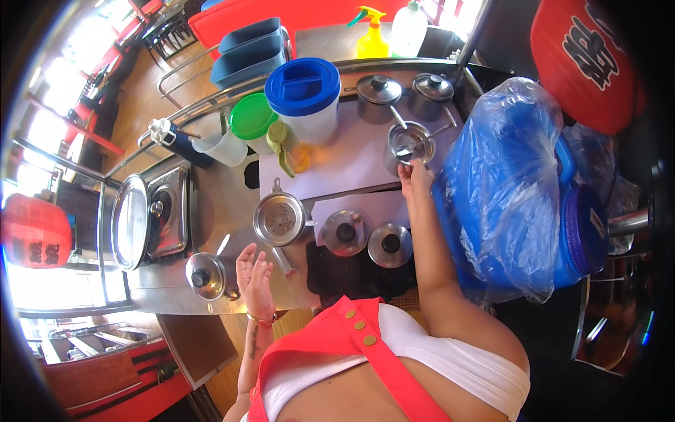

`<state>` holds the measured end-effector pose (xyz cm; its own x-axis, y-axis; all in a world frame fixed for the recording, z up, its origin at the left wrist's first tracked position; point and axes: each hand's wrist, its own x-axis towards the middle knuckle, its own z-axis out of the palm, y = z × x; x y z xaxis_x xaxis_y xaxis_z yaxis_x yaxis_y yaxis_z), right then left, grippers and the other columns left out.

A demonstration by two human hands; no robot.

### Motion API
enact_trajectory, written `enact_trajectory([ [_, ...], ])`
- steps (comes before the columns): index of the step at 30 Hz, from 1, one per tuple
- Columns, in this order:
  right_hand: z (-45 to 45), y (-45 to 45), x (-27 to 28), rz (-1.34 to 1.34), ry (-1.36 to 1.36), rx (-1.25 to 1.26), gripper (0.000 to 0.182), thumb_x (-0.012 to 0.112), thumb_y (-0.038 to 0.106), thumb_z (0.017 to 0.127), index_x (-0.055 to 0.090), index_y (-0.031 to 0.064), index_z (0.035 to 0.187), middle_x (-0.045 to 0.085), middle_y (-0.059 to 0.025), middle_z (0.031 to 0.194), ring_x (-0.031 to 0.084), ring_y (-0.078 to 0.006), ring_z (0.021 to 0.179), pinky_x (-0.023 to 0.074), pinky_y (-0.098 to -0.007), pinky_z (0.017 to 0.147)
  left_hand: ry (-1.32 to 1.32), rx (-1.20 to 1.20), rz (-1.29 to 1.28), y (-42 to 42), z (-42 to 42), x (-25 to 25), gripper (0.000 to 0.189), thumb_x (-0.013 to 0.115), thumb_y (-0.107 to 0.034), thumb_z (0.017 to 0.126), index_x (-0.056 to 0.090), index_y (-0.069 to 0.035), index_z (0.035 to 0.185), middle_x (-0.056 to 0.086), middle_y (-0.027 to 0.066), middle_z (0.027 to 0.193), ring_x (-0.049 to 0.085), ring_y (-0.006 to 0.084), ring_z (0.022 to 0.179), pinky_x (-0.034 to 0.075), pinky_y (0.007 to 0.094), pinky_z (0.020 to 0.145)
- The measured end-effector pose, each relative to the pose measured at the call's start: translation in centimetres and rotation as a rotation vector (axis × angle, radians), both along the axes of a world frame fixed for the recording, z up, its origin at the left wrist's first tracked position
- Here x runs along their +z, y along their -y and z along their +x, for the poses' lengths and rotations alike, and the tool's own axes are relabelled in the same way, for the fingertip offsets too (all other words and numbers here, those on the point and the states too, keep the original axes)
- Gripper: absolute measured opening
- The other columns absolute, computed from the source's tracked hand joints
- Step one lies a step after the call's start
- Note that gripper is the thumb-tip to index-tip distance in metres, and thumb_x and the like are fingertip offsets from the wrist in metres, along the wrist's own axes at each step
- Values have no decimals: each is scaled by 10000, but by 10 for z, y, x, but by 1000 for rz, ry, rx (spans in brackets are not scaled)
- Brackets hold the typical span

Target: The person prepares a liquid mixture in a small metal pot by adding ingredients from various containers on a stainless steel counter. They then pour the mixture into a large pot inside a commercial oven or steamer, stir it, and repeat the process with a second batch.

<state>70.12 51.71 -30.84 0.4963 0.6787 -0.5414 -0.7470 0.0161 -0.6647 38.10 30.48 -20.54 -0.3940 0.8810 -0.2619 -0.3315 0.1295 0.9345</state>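
My right hand [417,179] reaches to the near rim of a small steel pot [411,138] with the fingertips bunched there. A spoon [407,153] leans inside that pot. Whether the fingers pinch the rim or the spoon is hidden. Raised over the counter's front edge, my left hand [257,279] is empty, its fingers apart. Closest to it are a lidded steel pot [205,277] on its left and, above it, a steel strainer [279,219] with brown residue. Two loose pot lids [344,233] [390,245] with black knobs lie between my hands.
Lidded saucepans [378,95] [432,95] stand at the back. A blue-lidded tub [303,97], a green-lidded tub [254,118] and an oil dispenser [285,150] stand left of them. A bagged blue container [506,200] crowds my right arm. A chafing dish [158,213] sits left.
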Motion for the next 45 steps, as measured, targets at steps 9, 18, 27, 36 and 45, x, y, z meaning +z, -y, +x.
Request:
enact_trajectory([
  [9, -36, 77, 19, 10, -68, 221, 251, 538, -21, 710, 390, 28, 907, 493, -56, 744, 496, -119, 596, 506, -329, 635, -26, -120, 75, -4, 18, 3, 441, 498, -11, 803, 385, -44, 1227, 387, 66, 1251, 407, 165, 1105, 372, 262, 855],
  [18, -32, 106, 9, -40, 97, 642, 209, 556, 55, 733, 434, 33, 901, 528, -76, 775, 524, -149, 634, 497, -346, 630, -650, -614, 74, -86, 82, -19, 522, 563, -193, 806, 366, 29, 1235, 419, 195, 1241, 550, 255, 982, 459, 332, 811],
  [27, 21, 49, 23, -304, 1031, 855, 659, 647, 556, 686, 488, 60, 1089, 516, -44, 820, 480, -129, 667, 411, -263, 519, -1204, -721, -189, -135, 140, -57, 658, 504, -247, 839, 169, 75, 1304, 441, 257, 1149, 586, 394, 874, 484, 427, 744],
  [36, 11, -12, 31, 109, 819, 767, 241, 581, 334, 834, 624, 97, 833, 464, 53, 678, 385, -31, 562, 302, -173, 469, -1241, -537, -102, -145, 133, -51, 181, 531, -184, 791, 568, -27, 875, 593, 202, 901, 596, 360, 826, 484, 431, 712],
  [45, 6, 29, 98, 495, 715, 209, 150, 569, 165, 848, 562, 36, 924, 588, -38, 772, 533, -85, 579, 449, -195, 540, -1300, -338, -72, -157, 119, -22, 208, 585, -215, 743, 588, -26, 829, 626, 183, 788, 615, 336, 786, 491, 412, 683],
])
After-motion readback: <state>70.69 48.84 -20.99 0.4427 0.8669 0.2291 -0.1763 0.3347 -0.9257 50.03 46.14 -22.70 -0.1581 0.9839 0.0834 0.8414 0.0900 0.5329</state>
